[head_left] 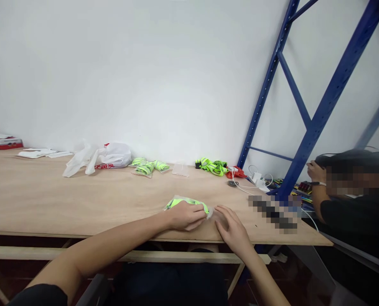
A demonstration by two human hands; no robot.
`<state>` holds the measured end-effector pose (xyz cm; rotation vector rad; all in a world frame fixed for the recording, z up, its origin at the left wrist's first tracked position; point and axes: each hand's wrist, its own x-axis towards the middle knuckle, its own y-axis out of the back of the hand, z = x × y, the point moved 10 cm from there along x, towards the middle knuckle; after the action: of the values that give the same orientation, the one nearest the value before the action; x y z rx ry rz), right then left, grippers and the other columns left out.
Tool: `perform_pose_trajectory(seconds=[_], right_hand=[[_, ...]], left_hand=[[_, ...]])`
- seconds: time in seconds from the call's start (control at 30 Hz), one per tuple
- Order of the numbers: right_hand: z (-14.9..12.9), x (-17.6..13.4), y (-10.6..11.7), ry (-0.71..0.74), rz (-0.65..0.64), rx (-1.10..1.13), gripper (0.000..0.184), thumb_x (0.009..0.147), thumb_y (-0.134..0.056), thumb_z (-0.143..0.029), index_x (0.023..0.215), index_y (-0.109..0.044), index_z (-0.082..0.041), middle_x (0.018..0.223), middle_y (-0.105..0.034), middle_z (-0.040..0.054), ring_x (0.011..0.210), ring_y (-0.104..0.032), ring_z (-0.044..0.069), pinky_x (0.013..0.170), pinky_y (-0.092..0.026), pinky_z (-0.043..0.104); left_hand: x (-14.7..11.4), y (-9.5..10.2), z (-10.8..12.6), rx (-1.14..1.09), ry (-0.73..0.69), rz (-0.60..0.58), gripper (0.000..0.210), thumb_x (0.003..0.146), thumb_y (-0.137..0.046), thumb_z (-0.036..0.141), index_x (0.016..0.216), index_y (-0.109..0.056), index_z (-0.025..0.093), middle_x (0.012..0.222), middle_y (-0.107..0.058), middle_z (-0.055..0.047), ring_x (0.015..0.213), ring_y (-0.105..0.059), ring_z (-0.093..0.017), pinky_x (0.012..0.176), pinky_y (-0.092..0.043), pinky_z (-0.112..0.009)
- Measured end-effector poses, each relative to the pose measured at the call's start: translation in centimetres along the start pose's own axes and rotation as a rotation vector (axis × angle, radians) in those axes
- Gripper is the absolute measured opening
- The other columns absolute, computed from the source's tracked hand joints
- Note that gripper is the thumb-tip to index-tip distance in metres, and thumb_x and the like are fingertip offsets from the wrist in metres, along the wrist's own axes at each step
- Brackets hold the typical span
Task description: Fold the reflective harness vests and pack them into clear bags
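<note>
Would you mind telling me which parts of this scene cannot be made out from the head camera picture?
- Clear bag of neon-yellow bands: the left hand covers its near half; its open end under the right hand is hidden.
- Object at the table right end: pixelated patch, unreadable.
- Red print on the white plastic bag: too small.
- Red box: cut off by the left edge.
- Co-worker's hand: what it touches is too small.

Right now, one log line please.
left hand: pressing clear plastic pouch of neon-yellow straps | right hand: flat on pouch end | surface: light plywood table
</note>
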<state>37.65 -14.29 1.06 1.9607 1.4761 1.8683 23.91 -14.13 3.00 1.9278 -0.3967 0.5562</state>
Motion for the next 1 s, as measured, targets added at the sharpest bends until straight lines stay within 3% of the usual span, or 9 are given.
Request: perform_pose_trajectory(seconds=[0.2,0.4,0.6,0.8,1.0], right_hand=[[2.1,-0.3,1.2,-0.146,0.106,0.243,0.023,0.092,-0.06,-0.035,0.106,-0.069,-0.02,0.102,-0.075,0.0105,0.092,-0.072,0.025,0.084,-0.06,0.038],[3.6,-1.1,2.6,-0.265,0.243,0.389,0.03,0.087,-0.067,-0.047,0.091,-0.073,-0.018,0.088,-0.076,0.0103,0.083,-0.073,0.025,0.078,-0.062,0.036],[3.5,-1.6,2.5,-0.259,0.246,0.306,0.03,0.085,-0.068,-0.048,0.082,-0.076,-0.019,0.084,-0.078,0.0092,0.08,-0.074,0.027,0.079,-0.062,0.039],[3.2,-1.4,2.3,-0.218,0.242,0.333,0.032,0.087,-0.066,-0.047,0.099,-0.071,-0.018,0.093,-0.078,0.0113,0.085,-0.076,0.025,0.079,-0.063,0.036],[1.4,-1.1,2.6,-0.106,0.203,0.225,0.02,0.092,-0.06,-0.037,0.088,-0.071,-0.021,0.087,-0.078,0.0083,0.083,-0.075,0.024,0.076,-0.062,0.034]], left_hand=[[-0.2,1.5,-2.1,-0.289,0.141,0.168,0.021,0.102,-0.03,0.025,0.099,-0.05,0.018,0.086,-0.061,-0.007,0.073,-0.057,-0.015,0.065,-0.046,-0.025],[-0.9,1.4,-5.3,-0.507,0.355,0.215,0.018,0.1,-0.035,0.027,0.095,-0.049,0.018,0.086,-0.059,-0.006,0.076,-0.056,-0.016,0.072,-0.048,-0.028],[-0.5,1.6,-4.0,-0.495,0.214,0.15,0.02,0.092,-0.057,0.034,0.103,-0.056,0.017,0.108,-0.064,-0.011,0.096,-0.062,-0.019,0.083,-0.05,-0.028],[-0.7,0.4,-4.4,-0.352,0.221,0.102,0.015,0.098,-0.048,0.026,0.094,-0.06,0.018,0.108,-0.067,-0.01,0.091,-0.064,-0.017,0.076,-0.048,-0.025],[-1.1,-0.1,-5.3,-0.344,0.223,0.096,0.018,0.096,-0.043,0.018,0.087,-0.06,0.018,0.109,-0.068,-0.01,0.089,-0.065,-0.016,0.073,-0.047,-0.023]])
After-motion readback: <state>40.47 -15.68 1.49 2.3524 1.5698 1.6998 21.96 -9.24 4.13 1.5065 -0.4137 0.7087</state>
